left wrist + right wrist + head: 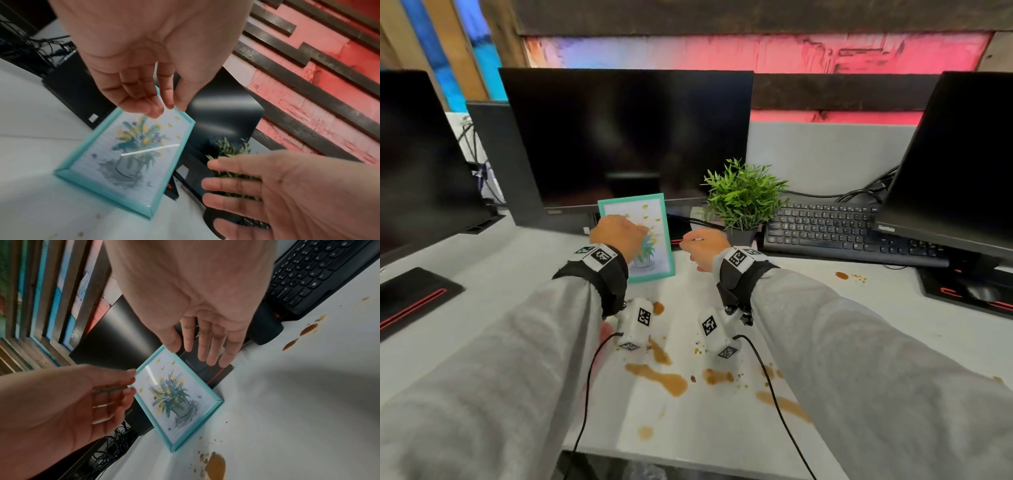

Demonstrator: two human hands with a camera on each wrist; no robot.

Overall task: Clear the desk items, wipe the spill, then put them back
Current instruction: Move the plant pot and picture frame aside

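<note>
At the head view's centre, the frame [650,236] stands on the surface [722,428] above the spill [664,378]; my left hand [616,233] and right hand [705,248] flank it, fingers [156,110] apart and empty, poised to lift it clear.

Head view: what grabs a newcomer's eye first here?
Brown spill puddles and crumbs streak the white desk near its front edge. Behind them a teal picture frame stands before the centre monitor, left hand and right hand open at its sides, a potted plant just right.
</note>
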